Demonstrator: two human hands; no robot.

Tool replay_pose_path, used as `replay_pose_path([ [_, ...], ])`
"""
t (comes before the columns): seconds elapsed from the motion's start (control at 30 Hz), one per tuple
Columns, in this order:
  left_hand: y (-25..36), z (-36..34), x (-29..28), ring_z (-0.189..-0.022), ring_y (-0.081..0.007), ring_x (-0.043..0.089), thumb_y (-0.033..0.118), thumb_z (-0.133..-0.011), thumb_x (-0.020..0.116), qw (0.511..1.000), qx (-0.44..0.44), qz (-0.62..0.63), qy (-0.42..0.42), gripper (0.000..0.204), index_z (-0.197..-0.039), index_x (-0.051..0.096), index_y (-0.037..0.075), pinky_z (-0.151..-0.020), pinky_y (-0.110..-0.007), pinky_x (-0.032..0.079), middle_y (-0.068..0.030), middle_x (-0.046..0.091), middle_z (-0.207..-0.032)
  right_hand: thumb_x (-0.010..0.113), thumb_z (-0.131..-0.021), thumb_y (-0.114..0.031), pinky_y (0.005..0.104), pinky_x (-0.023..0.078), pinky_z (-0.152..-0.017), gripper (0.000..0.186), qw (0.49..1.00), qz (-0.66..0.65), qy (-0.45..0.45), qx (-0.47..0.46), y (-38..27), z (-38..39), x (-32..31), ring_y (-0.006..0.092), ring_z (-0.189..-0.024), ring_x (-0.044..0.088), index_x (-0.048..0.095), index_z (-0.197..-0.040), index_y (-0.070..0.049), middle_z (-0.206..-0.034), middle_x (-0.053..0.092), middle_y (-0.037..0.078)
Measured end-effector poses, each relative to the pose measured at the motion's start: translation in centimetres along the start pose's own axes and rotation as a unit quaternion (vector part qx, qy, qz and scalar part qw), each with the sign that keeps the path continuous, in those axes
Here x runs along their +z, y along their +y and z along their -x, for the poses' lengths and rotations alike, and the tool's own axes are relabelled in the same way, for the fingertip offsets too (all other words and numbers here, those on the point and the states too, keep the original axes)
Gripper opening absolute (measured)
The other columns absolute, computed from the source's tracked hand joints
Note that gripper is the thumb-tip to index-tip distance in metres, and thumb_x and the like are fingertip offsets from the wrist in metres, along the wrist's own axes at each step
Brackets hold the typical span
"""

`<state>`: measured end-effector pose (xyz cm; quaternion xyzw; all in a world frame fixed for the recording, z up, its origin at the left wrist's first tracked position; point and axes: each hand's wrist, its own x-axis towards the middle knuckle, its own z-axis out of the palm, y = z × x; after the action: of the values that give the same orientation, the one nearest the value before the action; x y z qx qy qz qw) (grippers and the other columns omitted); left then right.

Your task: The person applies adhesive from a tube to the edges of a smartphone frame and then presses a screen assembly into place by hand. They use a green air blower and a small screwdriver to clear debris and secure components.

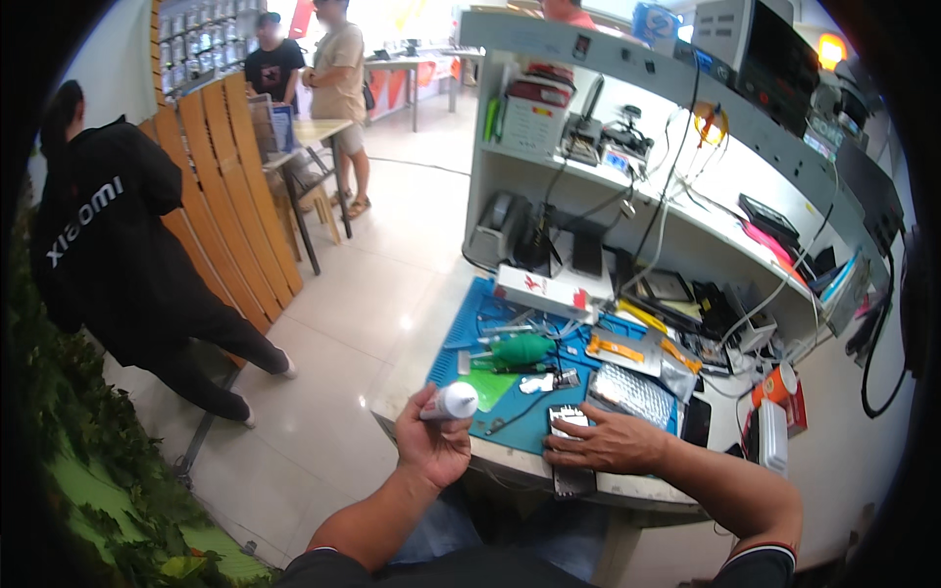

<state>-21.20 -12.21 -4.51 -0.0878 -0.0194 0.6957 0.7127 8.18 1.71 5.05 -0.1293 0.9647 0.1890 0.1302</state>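
Guiding these 2 hands remotely, I'd hold the white bottle (455, 401) lightly in the closed left hand (434, 447), while the open right hand (613, 441), fingers spread over the phone-like device (568, 420) at the front of the blue mat (527, 431), presses just enough to steady it.

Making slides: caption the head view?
Left hand holds a white bottle; right hand lies over a flat device at a cluttered bench.

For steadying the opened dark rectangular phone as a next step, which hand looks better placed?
Probably the right hand: it lies spread across the opened dark rectangular phone. The left hand is occupied, holding up a white plastic bottle to the phone's left.
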Motion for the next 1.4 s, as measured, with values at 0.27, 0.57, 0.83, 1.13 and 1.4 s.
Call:
replay_pose_path([
  [0.27, 0.0, 1.9, 1.8, -0.065, -0.0126, 0.05, 0.033, -0.108, 0.059, 0.996, 0.05, -0.032, 0.071, 0.031, -0.106, 0.064, 0.003, -0.052, -0.022, 0.047, -0.0075, 0.06, -0.091, 0.06, -0.103, -0.021, 0.0417, 0.044, -0.101, 0.048, 0.998, -0.042, -0.039, -0.016, 1.5, -1.0, -1.7, 0.0214, -0.136, 0.052, 0.051, -0.15, -0.021, -0.149, 0.055, 0.002],
  [0.57, 0.9, 3.1, 2.2, -0.066, -0.0156, 0.055, 0.032, -0.106, 0.061, 0.99, 0.114, -0.065, 0.052, 0.028, -0.103, 0.066, 0.005, -0.052, -0.024, 0.05, -0.0082, 0.065, -0.088, 0.086, -0.074, -0.04, 0.0412, 0.046, -0.1, 0.074, 0.954, -0.203, -0.007, 0.219, -0.3, 0.3, -5.8, 0.0278, -0.122, 0.061, 0.062, -0.135, -0.006, -0.126, 0.068, 0.011],
  [0.83, -0.2, 2.1, 2.3, -0.061, -0.0126, 0.056, 0.027, -0.105, 0.062, 0.972, 0.193, -0.11, 0.083, 0.019, -0.092, 0.067, 0.015, -0.048, -0.024, 0.047, -0.0027, 0.071, -0.085, 0.084, -0.069, -0.053, 0.0498, 0.054, -0.094, 0.071, 0.846, -0.268, 0.086, 0.453, -4.0, 1.2, -1.3, 0.044, -0.099, 0.069, 0.067, -0.102, 0.008, -0.101, 0.07, 0.028],
  [1.13, -5.3, 0.4, 2.1, -0.068, -0.0187, 0.066, 0.034, -0.109, 0.057, 0.919, 0.237, -0.298, 0.106, 0.039, -0.123, 0.069, 0.0, -0.055, -0.025, 0.054, -0.0119, 0.076, -0.101, 0.076, -0.077, -0.057, 0.048, 0.055, -0.091, 0.067, 0.767, -0.301, 0.075, 0.562, -7.5, -0.7, -0.7, 0.043, -0.093, 0.073, 0.075, -0.094, 0.008, -0.093, 0.075, 0.027],
  [1.4, -7.1, -1.8, 1.0, -0.072, -0.0221, 0.071, 0.035, -0.111, 0.054, 0.901, 0.244, -0.351, 0.078, 0.042, -0.125, 0.068, -0.002, -0.062, -0.029, 0.058, -0.0154, 0.077, -0.103, 0.074, -0.079, -0.057, 0.0468, 0.057, -0.085, 0.066, 0.739, -0.311, 0.083, 0.592, -8.7, -2.6, -1.3, 0.0411, -0.086, 0.075, 0.076, -0.089, 0.007, -0.088, 0.075, 0.025],
])
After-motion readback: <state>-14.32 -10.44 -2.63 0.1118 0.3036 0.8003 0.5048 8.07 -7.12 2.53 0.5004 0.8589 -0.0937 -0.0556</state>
